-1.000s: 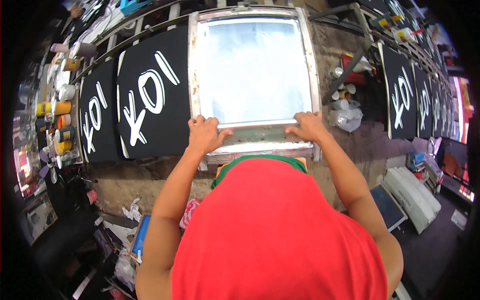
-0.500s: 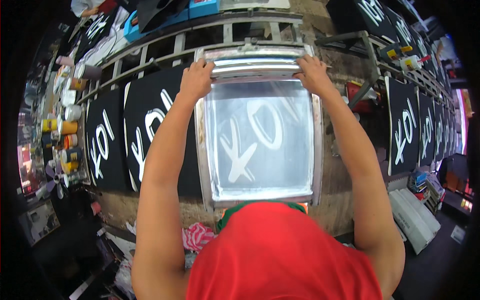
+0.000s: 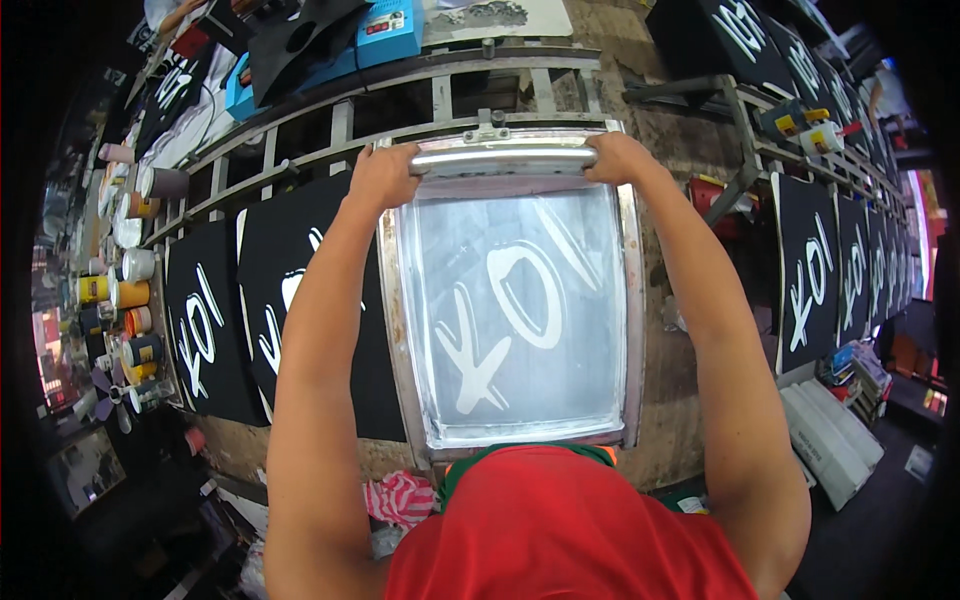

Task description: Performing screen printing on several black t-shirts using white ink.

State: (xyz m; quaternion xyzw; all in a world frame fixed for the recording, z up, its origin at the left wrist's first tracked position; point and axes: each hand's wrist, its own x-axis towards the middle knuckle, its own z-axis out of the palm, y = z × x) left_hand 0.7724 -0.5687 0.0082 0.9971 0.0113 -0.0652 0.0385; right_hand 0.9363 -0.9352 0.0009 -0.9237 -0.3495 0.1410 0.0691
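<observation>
A metal-handled squeegee [image 3: 505, 160] lies crosswise at the far end of a silk screen [image 3: 585, 390]. My left hand [image 3: 385, 176] is closed around its left end, my right hand [image 3: 614, 158] around its right end. Pale lettering shows through the screen's grey mesh, and white ink streaks its edges. The screen's frame [image 3: 629, 300] is held at its far side by a metal hinge clamp [image 3: 487, 128]. The squeegee's blade and my fingertips are mostly hidden.
Black printed panels [image 3: 205, 330] lie on the left of the board, more [image 3: 805, 270] on the right. A metal rail [image 3: 440, 98] runs behind the screen. Paint pots [image 3: 137, 265] crowd the far left. A blue machine [image 3: 390, 30] stands beyond the rail. A striped cloth [image 3: 400, 498] lies near me.
The squeegee has tilted, its rounded metal handle now facing me, and my hands have turned with it at the screen's far end. The whole scene sits lower in the picture.
</observation>
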